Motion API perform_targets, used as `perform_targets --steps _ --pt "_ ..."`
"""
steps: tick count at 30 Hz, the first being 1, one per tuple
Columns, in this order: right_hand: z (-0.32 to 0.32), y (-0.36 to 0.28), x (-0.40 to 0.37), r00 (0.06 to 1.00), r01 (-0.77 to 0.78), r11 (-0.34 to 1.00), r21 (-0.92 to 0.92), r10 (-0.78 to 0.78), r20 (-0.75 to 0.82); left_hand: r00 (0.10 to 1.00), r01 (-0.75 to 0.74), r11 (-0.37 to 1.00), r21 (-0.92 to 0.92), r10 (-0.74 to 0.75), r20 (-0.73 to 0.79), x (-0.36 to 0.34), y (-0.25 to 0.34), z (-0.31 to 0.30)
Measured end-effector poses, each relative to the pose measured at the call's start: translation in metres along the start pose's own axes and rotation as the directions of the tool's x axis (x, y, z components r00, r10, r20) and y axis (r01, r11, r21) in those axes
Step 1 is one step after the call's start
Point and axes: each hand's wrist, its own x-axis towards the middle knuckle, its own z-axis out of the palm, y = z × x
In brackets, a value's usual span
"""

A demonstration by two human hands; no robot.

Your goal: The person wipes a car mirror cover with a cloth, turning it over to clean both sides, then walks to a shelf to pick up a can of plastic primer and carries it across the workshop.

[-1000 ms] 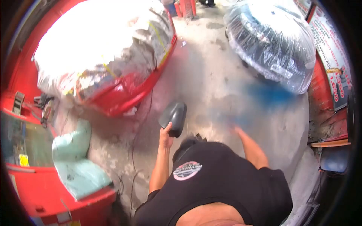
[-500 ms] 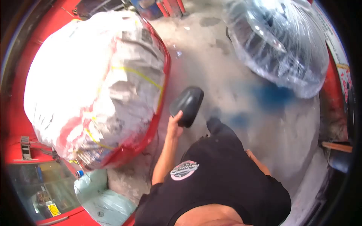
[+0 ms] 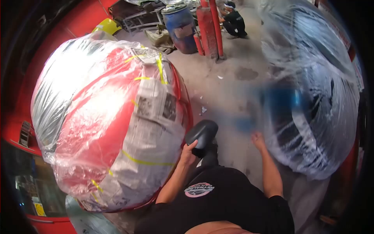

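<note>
My left hand (image 3: 188, 153) grips a black car side mirror housing (image 3: 202, 134) by its lower end, thumb lying on top. The housing is smooth and rounded and is held out over my leg. Just to its left stands a red car body (image 3: 97, 124), wrapped in clear plastic and newspaper with yellow tape. My right hand (image 3: 257, 140) hangs out in front on the right, fingers loosely curled with nothing visible in them. Nearest to it is a plastic-covered car (image 3: 315, 117).
A blue drum (image 3: 180, 31) and red posts (image 3: 208, 29) stand ahead. Beyond them a person in dark clothes (image 3: 234, 22) crouches. Paper scraps (image 3: 203, 110) lie on the concrete floor (image 3: 230, 89) between the two cars. A blue smear blurs part of the view.
My view has tipped up and moved forward, bringing the drum, posts and crouching person into sight. My right hand has swung forward from beside my body. The mirror housing stays in my left hand.
</note>
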Motion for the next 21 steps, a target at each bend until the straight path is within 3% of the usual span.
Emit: perform_targets --steps 2,4,5,6,8,9,10,11,12,14,16,18,21 --pt "0.034 0.052 0.055 0.993 -0.116 0.947 0.3 0.118 0.012 0.997 0.077 0.997 -0.015 -0.078 -0.003 0.082 0.011 -0.003" --pt "0.067 0.14 0.086 0.982 -0.17 0.932 0.321 0.132 0.135 0.998 0.062 0.998 0.006 -0.062 -0.013 0.163 0.04 0.011" --pt "0.058 0.161 0.092 0.834 -0.461 0.877 0.136 0.376 0.403 0.998 0.064 0.997 0.038 -0.062 -0.029 0.196 0.053 0.02" --pt "0.048 0.143 0.089 0.861 -0.214 0.975 -0.051 0.213 0.461 0.999 0.033 0.999 0.023 -0.033 0.011 0.231 0.07 0.034" --pt "0.031 0.106 0.093 0.698 -0.528 0.827 -0.195 0.553 0.455 0.997 0.05 0.998 0.047 -0.052 0.054 0.31 0.098 0.064" --pt "0.0 0.033 0.102 0.811 -0.362 0.908 -0.21 0.418 0.41 0.991 0.087 0.992 0.09 -0.096 0.093 0.339 0.107 0.075" --pt "-0.007 0.066 0.098 0.945 -0.177 0.984 0.013 0.166 0.281 0.985 0.135 0.977 0.166 -0.151 0.084 0.366 0.119 0.094" --pt "-0.017 0.047 0.113 0.904 -0.408 0.897 0.169 0.371 0.214 0.979 0.162 0.955 0.247 -0.187 0.082 0.402 0.134 0.116" --pt "-0.025 0.045 0.128 0.884 -0.462 0.864 0.198 0.432 0.178 0.977 0.146 0.956 0.253 -0.18 0.115 0.436 0.137 0.13" --pt "-0.013 0.136 0.149 0.847 -0.531 0.832 0.159 0.517 0.125 0.971 0.146 0.958 0.247 -0.187 0.149 0.496 0.14 0.159" --pt "0.011 0.224 0.18 0.861 -0.508 0.847 0.16 0.507 0.05 0.969 0.141 0.966 0.218 -0.18 0.171 0.559 0.14 0.179" --pt "-0.009 0.202 0.236 0.779 -0.61 0.792 -0.008 0.602 0.178 0.969 0.141 0.971 0.191 -0.175 0.174 0.609 0.128 0.189" --pt "-0.046 0.181 0.368 0.766 -0.535 0.829 -0.159 0.556 0.322 0.99 0.121 0.993 0.01 -0.121 0.076 0.668 0.117 0.207"
